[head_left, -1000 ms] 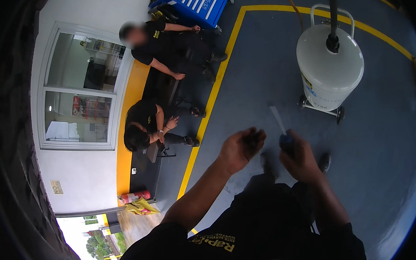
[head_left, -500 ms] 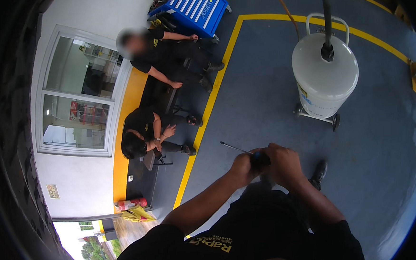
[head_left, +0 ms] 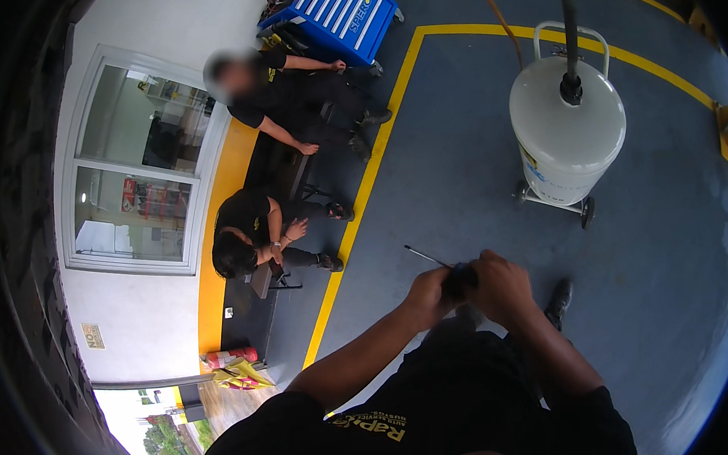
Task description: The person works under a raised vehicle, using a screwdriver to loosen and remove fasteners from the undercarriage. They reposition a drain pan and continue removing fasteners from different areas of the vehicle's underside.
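Observation:
In front of my body, both hands meet around a screwdriver (head_left: 429,257). Its thin metal shaft points up and to the left over the floor, and its dark handle (head_left: 461,281) is largely covered by my fingers. My left hand (head_left: 428,297) is closed around the handle from the left. From the right, my right hand (head_left: 499,286) is also closed on the handle, with its fingers bent over it. The exact shape of the handle is hidden.
A white wheeled drum (head_left: 570,123) with a hose on top stands ahead to the right. Two seated people (head_left: 247,222) are on a bench at the left wall. A blue tool cart (head_left: 335,21) stands beyond them. Yellow lines (head_left: 370,185) mark the grey floor.
The shaft's tip has swung slightly right, and the handle has turned a little between my hands. Both hands stay closed on it. The seated people have not moved.

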A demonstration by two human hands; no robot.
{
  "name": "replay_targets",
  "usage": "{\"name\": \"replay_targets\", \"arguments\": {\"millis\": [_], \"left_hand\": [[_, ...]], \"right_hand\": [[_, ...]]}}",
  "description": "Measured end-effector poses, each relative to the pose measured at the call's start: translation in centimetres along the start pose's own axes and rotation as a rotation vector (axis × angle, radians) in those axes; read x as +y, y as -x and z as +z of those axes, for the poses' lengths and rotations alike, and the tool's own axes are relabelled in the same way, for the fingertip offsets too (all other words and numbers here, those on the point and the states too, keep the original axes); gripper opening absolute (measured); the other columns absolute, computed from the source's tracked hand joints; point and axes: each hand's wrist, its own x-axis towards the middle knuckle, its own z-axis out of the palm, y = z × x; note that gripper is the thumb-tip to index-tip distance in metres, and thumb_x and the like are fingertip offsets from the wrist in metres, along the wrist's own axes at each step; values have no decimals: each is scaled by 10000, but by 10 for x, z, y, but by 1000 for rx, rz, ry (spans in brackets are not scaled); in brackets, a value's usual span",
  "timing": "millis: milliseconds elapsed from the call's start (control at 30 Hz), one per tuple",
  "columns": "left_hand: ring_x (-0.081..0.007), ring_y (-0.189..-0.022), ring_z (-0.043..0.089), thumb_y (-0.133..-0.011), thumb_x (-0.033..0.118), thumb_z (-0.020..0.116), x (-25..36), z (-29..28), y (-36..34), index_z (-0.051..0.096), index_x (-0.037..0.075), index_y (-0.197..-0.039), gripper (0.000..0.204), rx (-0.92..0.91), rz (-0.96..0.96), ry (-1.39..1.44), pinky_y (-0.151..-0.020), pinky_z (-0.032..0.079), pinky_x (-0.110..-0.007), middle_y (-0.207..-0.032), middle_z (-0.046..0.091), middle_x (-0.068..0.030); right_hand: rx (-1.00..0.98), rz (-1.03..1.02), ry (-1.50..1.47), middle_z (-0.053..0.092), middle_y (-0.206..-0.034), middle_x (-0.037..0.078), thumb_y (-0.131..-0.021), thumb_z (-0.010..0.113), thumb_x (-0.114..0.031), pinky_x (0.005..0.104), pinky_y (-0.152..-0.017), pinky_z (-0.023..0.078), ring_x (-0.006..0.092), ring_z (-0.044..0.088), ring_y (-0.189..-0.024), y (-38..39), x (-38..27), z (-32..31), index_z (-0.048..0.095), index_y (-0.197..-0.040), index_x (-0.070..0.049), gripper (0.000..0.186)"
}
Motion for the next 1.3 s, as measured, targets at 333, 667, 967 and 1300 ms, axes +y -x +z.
{"name": "replay_targets", "arguments": {"millis": [333, 667, 967, 1300], "left_hand": [[-268, -1097, 546, -1014, 218, 345, -2, -10, 3, 491, -17, -1197, 331, -38, 35, 38, -993, 439, -453, -1159, 544, -147], [-255, -1130, 535, -1030, 246, 332, 0, 0, 17, 478, -16, -1276, 388, -83, 148, 12, -999, 426, -429, -1203, 544, -151], [-83, -814, 532, -1007, 289, 520, 25, 20, 50, 569, 55, -1135, 271, -60, 382, -288, -727, 441, -251, -892, 570, -11], [-159, -798, 593, -900, 61, 632, 103, 33, 94, 571, 19, -1070, 186, -49, 799, -398, -711, 486, -318, -895, 574, -71]], "right_hand": [[-2, 27, -125, 645, -1020, 124, -747, 712, -264, 399, -853, 501, 320, 637, -982, -7, 3, 25, 677, -993, -47, 330], [110, 55, -502, 629, -952, 159, -761, 695, -225, 438, -766, 501, 377, 637, -890, -3, -8, 15, 624, -933, -21, 277], [325, -290, -340, 594, -884, 138, -773, 726, -140, 406, -679, 495, 347, 637, -775, 4, -28, -15, 616, -924, -12, 227], [500, -642, -589, 608, -896, 163, -783, 747, -73, 386, -635, 488, 350, 629, -732, 9, -87, -68, 591, -985, -13, 262]]}}
